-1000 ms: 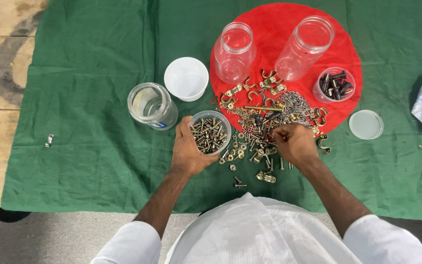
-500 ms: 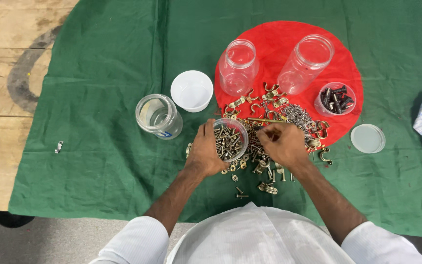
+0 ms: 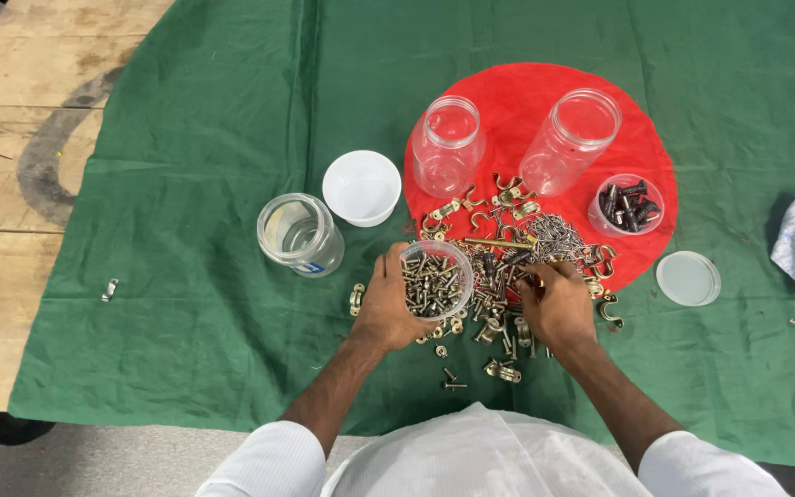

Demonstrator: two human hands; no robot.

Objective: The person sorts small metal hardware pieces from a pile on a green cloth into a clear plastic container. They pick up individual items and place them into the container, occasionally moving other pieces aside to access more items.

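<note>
Since a second ago the cup (image 3: 436, 278) of screws is sitting a little closer to the pile (image 3: 508, 262), and the right hand (image 3: 558, 304) is pressing further into it. Going left to right: a stray clip (image 3: 109, 290) is lying on the bare wooden surface (image 3: 11, 276), then a lying jar (image 3: 298, 233) and a white lid (image 3: 362, 188) are resting on the green cloth (image 3: 186, 138). The left hand (image 3: 393, 299) is wrapping its fingers around the cup, which is looking roughly half full of screws. The right hand's fingers are curling down into the pile; whether they are pinching a piece I cannot tell. Much mixed hardware is remaining unsorted, so the sorting is looking well short of done. Two clear jars (image 3: 448, 145) on the red circle (image 3: 641, 147) are standing empty, a small cup of dark screws (image 3: 627, 204) is sitting just beside them, and a clear lid (image 3: 687, 278) is lying further right. Hooks are tangling with screws, crowding the picking.
</note>
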